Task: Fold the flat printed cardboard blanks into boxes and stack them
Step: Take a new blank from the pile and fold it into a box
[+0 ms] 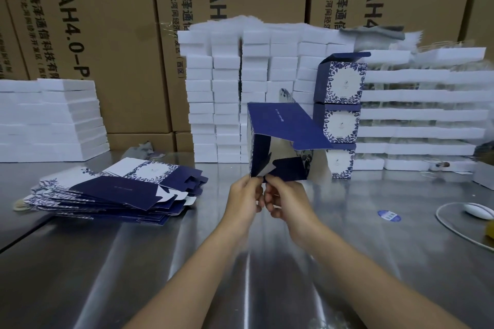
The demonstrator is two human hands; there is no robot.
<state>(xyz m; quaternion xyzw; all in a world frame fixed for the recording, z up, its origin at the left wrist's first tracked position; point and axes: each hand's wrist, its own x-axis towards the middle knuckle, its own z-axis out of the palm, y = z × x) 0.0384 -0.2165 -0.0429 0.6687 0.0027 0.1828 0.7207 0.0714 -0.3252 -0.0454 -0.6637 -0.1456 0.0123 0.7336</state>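
A half-formed navy and white box [278, 139] is held up over the middle of the steel table, its open end facing me and a flap sticking out to the right. My left hand [244, 199] pinches its lower left corner. My right hand [284, 201] pinches a small bottom flap beside it. A pile of flat printed blanks [117, 189] lies to the left on the table. Three folded boxes [340, 112] stand stacked at the right behind the held box.
White foam blocks are stacked at the back centre [227, 93], left [50, 120] and right [422, 112]. Brown shipping cartons [107, 21] form the back wall. A white device with a cable [478, 211] and a round blue sticker [389, 215] lie at the right.
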